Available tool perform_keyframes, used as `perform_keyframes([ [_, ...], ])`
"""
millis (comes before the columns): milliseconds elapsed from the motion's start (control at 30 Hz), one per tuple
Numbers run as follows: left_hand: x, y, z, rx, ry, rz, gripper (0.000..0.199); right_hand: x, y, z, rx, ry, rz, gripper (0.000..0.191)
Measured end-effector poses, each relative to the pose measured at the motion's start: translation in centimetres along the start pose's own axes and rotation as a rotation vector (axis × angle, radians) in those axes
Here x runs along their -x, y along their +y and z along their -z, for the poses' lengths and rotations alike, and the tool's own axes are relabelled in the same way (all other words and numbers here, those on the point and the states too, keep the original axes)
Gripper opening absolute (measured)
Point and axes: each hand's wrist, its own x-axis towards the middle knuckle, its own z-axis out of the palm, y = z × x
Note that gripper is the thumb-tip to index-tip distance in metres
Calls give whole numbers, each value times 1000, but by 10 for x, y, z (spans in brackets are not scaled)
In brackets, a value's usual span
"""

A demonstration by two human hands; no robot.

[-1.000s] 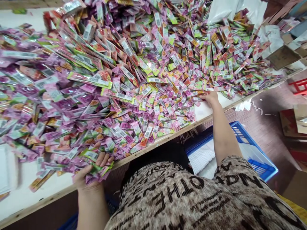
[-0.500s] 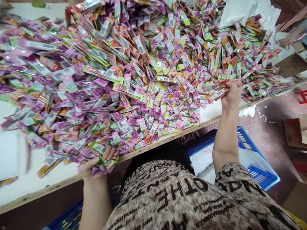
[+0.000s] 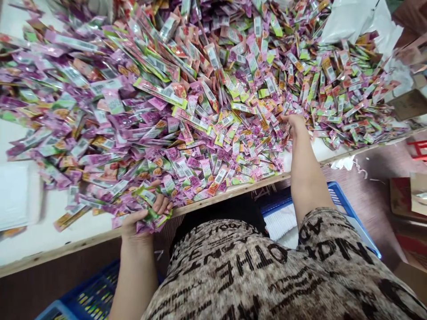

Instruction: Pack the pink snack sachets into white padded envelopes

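Note:
A wide heap of small stick-shaped sachets [image 3: 200,133], pink, purple, green and orange with barcodes, covers much of the white table [image 3: 30,240]. My left hand [image 3: 147,218] is closed around a bunch of green and purple sachets [image 3: 155,218] at the table's front edge, thumb on the left and fingers over the top. Further right, my right hand [image 3: 295,122] reaches into the front of the heap, its fingers curled on sachets there. Its fingertips are partly hidden, so I cannot tell how many it grips.
A white plastic bag [image 3: 347,22] lies at the back right. White flat packs [image 3: 16,195] sit at the left. Below the table's wooden edge [image 3: 233,191] are a blue crate [image 3: 336,195] with white stacks and another blue crate [image 3: 90,293]. Cardboard boxes [image 3: 403,195] stand at the right.
My right hand has moved left along the heap, away from where it held reddish sachets near the table's front. My left hand keeps its bunch. The view has shifted slightly.

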Motion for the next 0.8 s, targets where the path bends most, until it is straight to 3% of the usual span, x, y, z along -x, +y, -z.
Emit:
perform_keyframes([
  [133,0,0,4,-13,-78,-31,70,-1,-9,-4,-32,77,-37,38],
  [233,1,0,3,-22,-74,-58,72,12,-21,16,-200,175,22,31],
  [300,4,0,2,-26,-30,-55,74,28,-33,36,-339,152,90,29],
  [400,7,-1,1,-29,78,-5,66,59,-61,63,-505,-66,128,36],
  [500,7,-5,-5,-28,98,60,49,90,-89,70,-632,-308,41,50],
  [667,-3,-9,-40,-65,-10,170,38,134,-120,37,-709,-598,-171,47],
  [800,-12,-6,-74,-235,-38,115,40,182,-138,-6,-769,-956,-362,40],
])
